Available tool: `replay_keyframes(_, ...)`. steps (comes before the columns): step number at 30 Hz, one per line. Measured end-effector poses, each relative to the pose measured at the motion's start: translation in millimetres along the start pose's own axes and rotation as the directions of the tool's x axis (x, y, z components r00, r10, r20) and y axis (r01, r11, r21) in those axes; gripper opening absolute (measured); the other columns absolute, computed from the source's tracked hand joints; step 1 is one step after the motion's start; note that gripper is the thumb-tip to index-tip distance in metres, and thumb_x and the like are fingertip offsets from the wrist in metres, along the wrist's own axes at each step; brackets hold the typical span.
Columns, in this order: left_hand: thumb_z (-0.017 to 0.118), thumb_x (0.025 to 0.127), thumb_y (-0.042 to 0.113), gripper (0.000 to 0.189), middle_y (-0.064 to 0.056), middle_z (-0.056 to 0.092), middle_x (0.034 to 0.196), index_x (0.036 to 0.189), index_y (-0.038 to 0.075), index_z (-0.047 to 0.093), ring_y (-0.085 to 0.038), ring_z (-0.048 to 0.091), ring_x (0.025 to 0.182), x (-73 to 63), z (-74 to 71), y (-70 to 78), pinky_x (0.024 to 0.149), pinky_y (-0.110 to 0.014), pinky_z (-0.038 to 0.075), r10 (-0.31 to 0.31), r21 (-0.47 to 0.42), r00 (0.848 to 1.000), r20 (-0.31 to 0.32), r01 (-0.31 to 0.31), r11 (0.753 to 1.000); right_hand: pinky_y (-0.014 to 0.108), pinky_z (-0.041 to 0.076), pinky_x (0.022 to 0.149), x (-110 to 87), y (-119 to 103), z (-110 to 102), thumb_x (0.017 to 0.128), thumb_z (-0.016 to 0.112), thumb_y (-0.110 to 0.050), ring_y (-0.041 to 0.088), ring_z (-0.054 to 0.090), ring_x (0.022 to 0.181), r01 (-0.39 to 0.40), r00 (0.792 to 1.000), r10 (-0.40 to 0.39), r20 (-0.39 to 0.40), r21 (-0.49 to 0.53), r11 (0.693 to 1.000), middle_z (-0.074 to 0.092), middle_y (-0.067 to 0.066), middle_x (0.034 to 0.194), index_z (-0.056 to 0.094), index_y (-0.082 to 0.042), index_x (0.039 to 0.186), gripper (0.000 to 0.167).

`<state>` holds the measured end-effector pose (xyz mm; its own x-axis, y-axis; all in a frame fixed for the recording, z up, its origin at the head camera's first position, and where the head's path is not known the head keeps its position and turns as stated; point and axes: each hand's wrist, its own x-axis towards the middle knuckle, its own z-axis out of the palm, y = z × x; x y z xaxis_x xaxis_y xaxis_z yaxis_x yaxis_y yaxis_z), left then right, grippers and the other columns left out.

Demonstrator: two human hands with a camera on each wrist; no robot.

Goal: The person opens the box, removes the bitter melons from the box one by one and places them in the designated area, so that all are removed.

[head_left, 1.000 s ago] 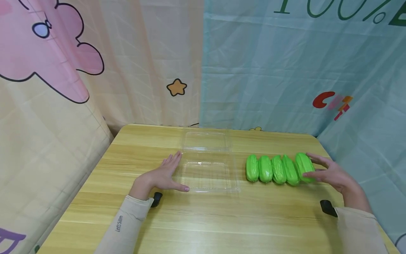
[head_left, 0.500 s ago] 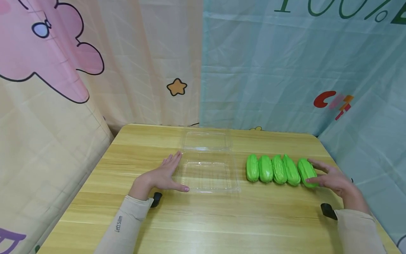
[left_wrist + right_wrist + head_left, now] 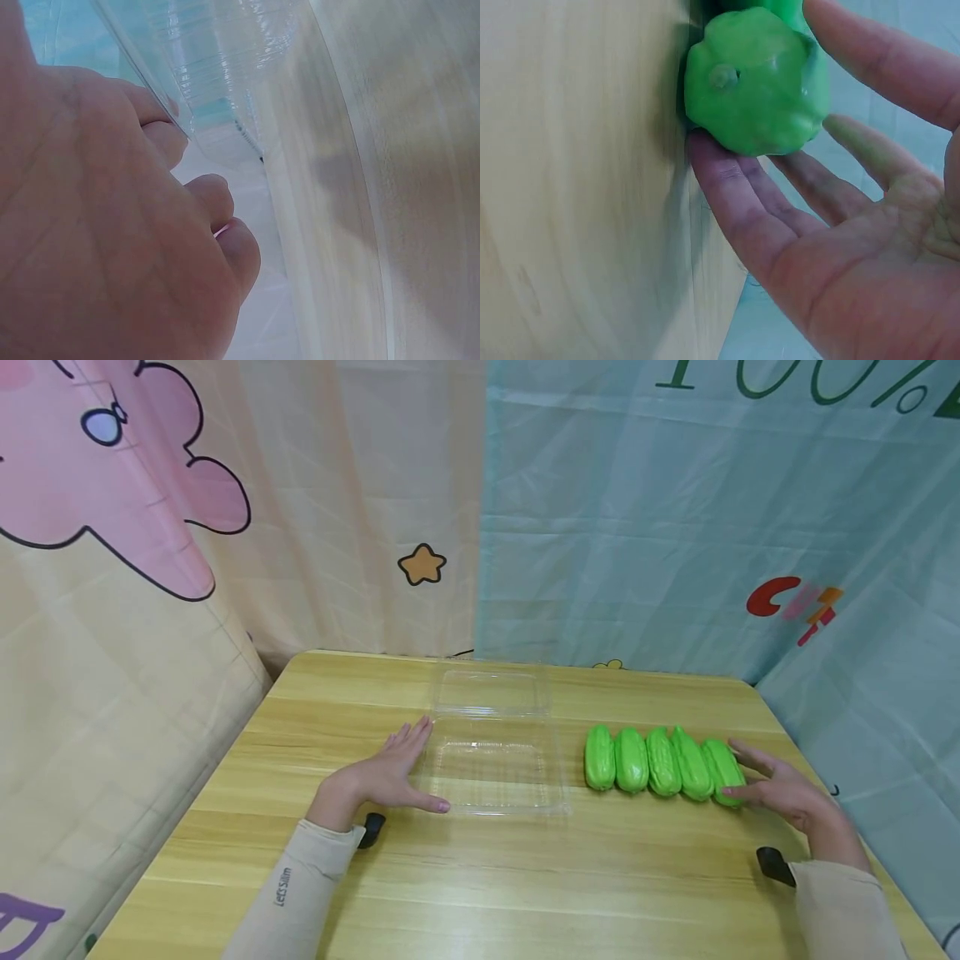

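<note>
A clear plastic clamshell box lies unfolded on the table, its lid half at the back. My left hand rests along the box's left side, fingers spread, thumb at the front left corner; the left wrist view shows its fingertips by the plastic rim. Several green toy cucumbers lie side by side in a row to the right. Beside the rightmost cucumber is my right hand, its extended fingers and thumb touching it. Up close, that cucumber shows a lobed end with a small stem nub.
The wooden table has its back edge against hanging cloth backdrops, with more cloth at both sides. Bare wood lies between the box and the row, and across the front.
The rightmost cucumber, tilted in my right hand a second ago, came down onto the table and then shifted left against the row. My left hand has kept its place at the box.
</note>
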<state>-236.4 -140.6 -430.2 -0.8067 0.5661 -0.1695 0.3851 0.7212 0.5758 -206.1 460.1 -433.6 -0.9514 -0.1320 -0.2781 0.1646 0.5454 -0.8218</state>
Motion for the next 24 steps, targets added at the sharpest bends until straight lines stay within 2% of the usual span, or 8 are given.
replay_keyframes(7, 0.079, 0.074, 0.067, 0.136, -0.013, -0.012, 0.167, 0.16, 0.003, -0.006, -0.036, -0.012, 0.151, 0.4, 1.1, 1.3, 0.121, -0.053, -0.004, -0.004, -0.003, 1.0, -0.002, 0.004, 1.0, 0.034, 0.055, 0.086, -4.8, 4.6, -1.0, 0.09, 0.077, -0.011, 0.062, 0.028, 0.133, -0.001, 1.0, 0.001, -0.007, -0.027, 1.0, 0.009, 0.048, 0.151, -0.006, 0.004, 0.157, 0.108)
replay_keyframes(13, 0.079, 0.073, 0.068, 0.136, -0.008, -0.011, 0.168, 0.161, 0.006, -0.005, -0.034, -0.014, 0.151, 1.0, 1.4, 3.9, 0.12, -0.054, -0.003, -0.004, 0.004, 1.0, -0.025, 0.004, 1.0, 0.037, 0.054, 0.087, -10.3, 6.4, -1.0, 0.095, 0.072, -0.022, 0.062, 0.028, 0.135, -0.011, 0.999, 0.01, -0.032, -0.045, 0.999, 0.012, 0.046, 0.152, -0.007, 0.003, 0.158, 0.104)
replay_keyframes(14, 0.079, 0.073, 0.068, 0.136, -0.008, -0.01, 0.168, 0.161, 0.007, -0.004, -0.034, -0.014, 0.151, 1.2, 1.7, 4.2, 0.12, -0.054, -0.003, 0.001, 0.008, 0.999, -0.033, -0.001, 1.0, 0.041, 0.053, 0.091, -11.4, 5.2, -0.6, 0.097, 0.07, -0.024, 0.062, 0.027, 0.135, -0.017, 0.999, 0.014, -0.042, -0.05, 0.999, 0.011, 0.046, 0.153, -0.007, 0.002, 0.158, 0.102)
replay_keyframes(17, 0.078, 0.072, 0.07, 0.135, -0.006, -0.007, 0.168, 0.162, 0.008, -0.001, -0.031, -0.013, 0.152, 2.0, 2.2, 4.5, 0.121, -0.053, -0.002, 0.021, 0.023, 0.999, -0.05, -0.02, 1.0, 0.057, 0.046, 0.099, -15.0, -0.2, 2.5, 0.099, 0.067, -0.032, 0.063, 0.022, 0.137, -0.021, 0.995, 0.014, -0.096, -0.075, 0.997, 0.007, 0.043, 0.156, -0.007, -0.001, 0.159, 0.1)
replay_keyframes(20, 0.077, 0.071, 0.072, 0.134, -0.007, -0.003, 0.169, 0.162, 0.009, 0.001, -0.03, -0.012, 0.152, 3.2, 1.9, 5.2, 0.121, -0.051, -0.002, 0.042, 0.038, 0.997, -0.062, -0.04, 0.998, 0.073, 0.034, 0.1, -17.8, -9.6, 7.2, 0.098, 0.067, -0.039, 0.064, 0.016, 0.138, -0.014, 0.986, -0.007, -0.164, -0.122, 0.992, 0.003, 0.038, 0.159, -0.006, -0.008, 0.161, 0.101)
replay_keyframes(24, 0.076, 0.071, 0.073, 0.133, -0.008, -0.001, 0.168, 0.163, 0.012, 0.002, -0.029, -0.012, 0.152, 3.3, -0.1, 7.4, 0.121, -0.051, -0.002, 0.046, 0.038, 0.996, -0.077, -0.043, 0.998, 0.076, 0.033, 0.097, -20.6, -28.4, 17.9, 0.094, 0.071, -0.044, 0.065, 0.019, 0.136, 0.036, 0.958, -0.091, -0.271, -0.203, 0.979, 0.006, 0.031, 0.163, 0.003, -0.014, 0.163, 0.101)
